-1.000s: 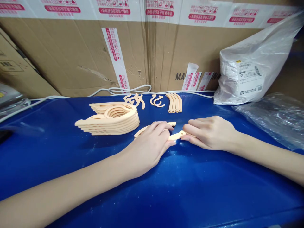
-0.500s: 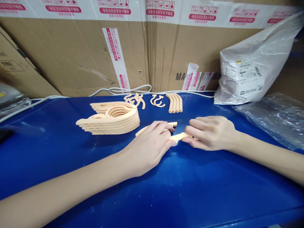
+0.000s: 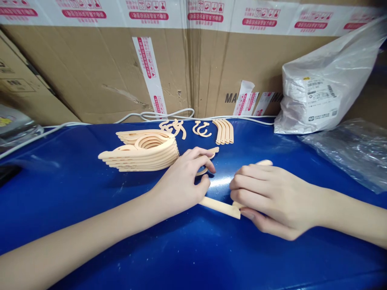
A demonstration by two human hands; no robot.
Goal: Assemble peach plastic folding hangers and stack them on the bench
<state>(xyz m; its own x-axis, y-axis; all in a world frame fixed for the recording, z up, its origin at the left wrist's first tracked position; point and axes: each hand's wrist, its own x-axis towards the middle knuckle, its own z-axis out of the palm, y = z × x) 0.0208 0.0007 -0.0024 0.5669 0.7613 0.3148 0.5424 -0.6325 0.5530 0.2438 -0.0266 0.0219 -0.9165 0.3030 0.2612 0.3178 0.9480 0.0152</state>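
Observation:
My left hand (image 3: 184, 175) curls over a cream plastic hanger body (image 3: 220, 207), its thumb and fingers bent around it. Most of that body is hidden under the palm; one straight bar sticks out low on the right, and a thinner end shows past the fingertips. My right hand (image 3: 272, 197) is closed around a cream hanger arm (image 3: 265, 162), with one tip showing above the knuckles. Near the right thumb, the arm's lower end meets or lies close to the bar's end; I cannot tell if they are joined.
Nested hanger bodies (image 3: 142, 155) are stacked on the blue tabletop (image 3: 193, 257) at left. Behind lie loose hooks (image 3: 202, 129), several curved hanger arms (image 3: 224, 132) and a white cable (image 3: 121, 119). Cardboard boxes (image 3: 99, 68) stand at the back, a white plastic bag (image 3: 320, 88) at right.
My right hand has moved toward me and slightly right with the hanger arm. The hanger body under my left hand has turned, so its bar now points down to the right.

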